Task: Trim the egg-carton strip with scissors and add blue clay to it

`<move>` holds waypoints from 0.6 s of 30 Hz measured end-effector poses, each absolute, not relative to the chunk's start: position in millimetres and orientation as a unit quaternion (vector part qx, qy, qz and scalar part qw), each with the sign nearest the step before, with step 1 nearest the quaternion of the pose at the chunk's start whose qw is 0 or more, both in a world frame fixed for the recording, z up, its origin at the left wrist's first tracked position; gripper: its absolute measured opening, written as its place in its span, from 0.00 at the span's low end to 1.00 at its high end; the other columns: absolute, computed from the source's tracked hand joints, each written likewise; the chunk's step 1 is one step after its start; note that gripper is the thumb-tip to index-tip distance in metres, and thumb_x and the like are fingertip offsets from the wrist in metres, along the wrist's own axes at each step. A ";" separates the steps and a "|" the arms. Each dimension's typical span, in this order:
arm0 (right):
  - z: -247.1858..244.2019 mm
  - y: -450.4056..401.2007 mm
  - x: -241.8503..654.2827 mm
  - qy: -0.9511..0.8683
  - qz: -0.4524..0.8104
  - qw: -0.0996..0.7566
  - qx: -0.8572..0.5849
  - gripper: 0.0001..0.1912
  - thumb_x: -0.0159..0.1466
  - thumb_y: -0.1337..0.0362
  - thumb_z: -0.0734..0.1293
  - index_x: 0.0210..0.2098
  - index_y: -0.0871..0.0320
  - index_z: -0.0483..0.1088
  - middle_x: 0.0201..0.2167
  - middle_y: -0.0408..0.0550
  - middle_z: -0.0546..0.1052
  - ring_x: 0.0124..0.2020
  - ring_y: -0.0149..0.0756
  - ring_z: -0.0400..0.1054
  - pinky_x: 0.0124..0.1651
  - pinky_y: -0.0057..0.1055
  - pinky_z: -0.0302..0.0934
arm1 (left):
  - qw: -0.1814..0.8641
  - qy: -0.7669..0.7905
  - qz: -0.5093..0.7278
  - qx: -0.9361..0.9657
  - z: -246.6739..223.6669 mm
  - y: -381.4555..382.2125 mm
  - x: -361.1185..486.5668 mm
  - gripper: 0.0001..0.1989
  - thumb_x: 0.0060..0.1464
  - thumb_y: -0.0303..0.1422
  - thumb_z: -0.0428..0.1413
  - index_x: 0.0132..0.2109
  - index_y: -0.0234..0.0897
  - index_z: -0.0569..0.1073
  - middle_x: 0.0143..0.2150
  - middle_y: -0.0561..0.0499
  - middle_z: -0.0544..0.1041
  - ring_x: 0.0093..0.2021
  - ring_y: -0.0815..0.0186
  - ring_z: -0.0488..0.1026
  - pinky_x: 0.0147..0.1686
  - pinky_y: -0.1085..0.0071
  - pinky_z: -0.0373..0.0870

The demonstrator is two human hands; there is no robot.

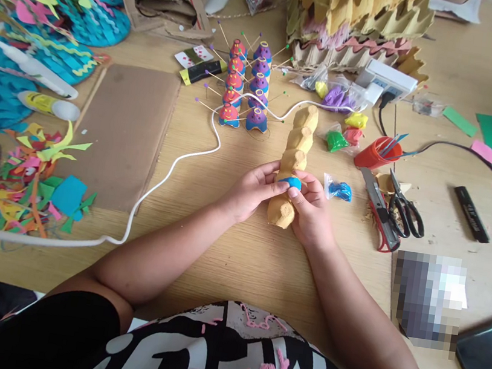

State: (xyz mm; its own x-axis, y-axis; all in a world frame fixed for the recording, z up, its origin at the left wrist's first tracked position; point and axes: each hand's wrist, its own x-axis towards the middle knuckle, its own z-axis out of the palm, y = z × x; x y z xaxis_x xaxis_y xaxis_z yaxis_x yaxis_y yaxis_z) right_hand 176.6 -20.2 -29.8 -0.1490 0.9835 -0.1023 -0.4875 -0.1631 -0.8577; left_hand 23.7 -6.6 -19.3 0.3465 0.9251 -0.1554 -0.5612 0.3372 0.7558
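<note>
A yellow egg-carton strip (300, 132) stands out lengthwise in front of me, its bumps in a row. My left hand (252, 190) grips its left side, the thumb resting on a patch of blue clay (292, 183) spread over one bump. From the right, my right hand (313, 209) holds the same strip, thumb close below the clay and fingers along the edge. Just right of that hand lies a small bag of blue clay (341, 190). Beyond the strip, two painted egg-carton caterpillars, one red (234, 82) and one purple (260, 86), bear pins with coloured heads.
A white cable (180, 158) snakes across the table to a power strip (386, 82). Scissors (403, 206) and a utility knife (379, 212) lie right, near a red cup (377, 152). Paper scraps (35, 185) and cardboard (119, 136) are left; egg cartons (356, 17) stack behind.
</note>
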 end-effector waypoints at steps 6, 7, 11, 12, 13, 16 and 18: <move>-30.7 -20.1 177.3 -0.350 0.674 0.541 -0.361 0.26 0.56 0.52 0.86 0.49 0.45 0.77 0.39 0.38 0.83 0.39 0.34 0.77 0.47 0.35 0.76 | 0.759 0.312 0.484 0.303 -20.8 -5.5 23.7 0.32 0.47 0.40 0.79 0.57 0.39 0.81 0.46 0.48 0.89 0.45 0.64 0.85 0.52 0.69 0.77; -30.3 -20.1 177.8 -0.346 0.678 0.541 -0.357 0.25 0.56 0.52 0.86 0.49 0.45 0.78 0.39 0.38 0.83 0.39 0.34 0.77 0.47 0.35 0.76 | 0.759 0.315 0.484 0.303 -20.9 -5.3 23.6 0.32 0.47 0.40 0.79 0.57 0.39 0.81 0.46 0.48 0.89 0.46 0.64 0.85 0.52 0.70 0.77; -28.6 -19.6 181.5 -0.326 0.705 0.535 -0.333 0.21 0.59 0.50 0.84 0.49 0.45 0.81 0.42 0.38 0.84 0.42 0.32 0.78 0.49 0.33 0.77 | 0.761 0.315 0.485 0.296 -21.9 -4.7 22.5 0.33 0.47 0.40 0.79 0.58 0.40 0.81 0.49 0.47 0.89 0.49 0.63 0.85 0.52 0.70 0.78; -28.7 -19.2 182.5 -0.323 0.709 0.533 -0.330 0.21 0.60 0.48 0.83 0.49 0.45 0.81 0.42 0.38 0.84 0.42 0.32 0.78 0.50 0.34 0.77 | 0.762 0.313 0.485 0.294 -22.1 -4.5 22.0 0.34 0.46 0.40 0.80 0.59 0.40 0.81 0.50 0.47 0.88 0.49 0.63 0.85 0.52 0.70 0.78; -29.2 -18.8 183.4 -0.322 0.711 0.531 -0.330 0.20 0.62 0.47 0.82 0.49 0.44 0.81 0.43 0.39 0.84 0.42 0.33 0.79 0.51 0.35 0.78 | 0.763 0.312 0.485 0.293 -22.2 -4.4 21.6 0.34 0.46 0.41 0.80 0.59 0.40 0.80 0.50 0.47 0.88 0.49 0.63 0.85 0.52 0.70 0.78; -31.4 -17.8 184.7 -0.329 0.709 0.526 -0.336 0.20 0.62 0.46 0.81 0.50 0.43 0.81 0.44 0.40 0.85 0.45 0.36 0.80 0.56 0.42 0.78 | 0.765 0.309 0.478 0.301 -21.7 -4.2 20.5 0.36 0.47 0.44 0.79 0.60 0.38 0.80 0.50 0.46 0.88 0.48 0.62 0.85 0.48 0.71 0.78; -32.5 -17.6 184.5 -0.330 0.707 0.524 -0.341 0.20 0.62 0.46 0.81 0.50 0.43 0.80 0.45 0.40 0.85 0.47 0.39 0.80 0.58 0.45 0.77 | 0.766 0.309 0.473 0.308 -20.9 -4.2 20.2 0.37 0.47 0.47 0.78 0.60 0.38 0.80 0.50 0.45 0.88 0.48 0.62 0.85 0.47 0.71 0.78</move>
State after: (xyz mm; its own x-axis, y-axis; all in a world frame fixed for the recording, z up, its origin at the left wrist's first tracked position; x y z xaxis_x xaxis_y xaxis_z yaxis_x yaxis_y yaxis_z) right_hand 184.5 -17.6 -32.5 -0.2176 0.9665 -0.1362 -0.5153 -0.2323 -0.8249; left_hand 20.2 -4.2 -20.9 0.3624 0.9140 -0.1823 -0.5335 0.3639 0.7635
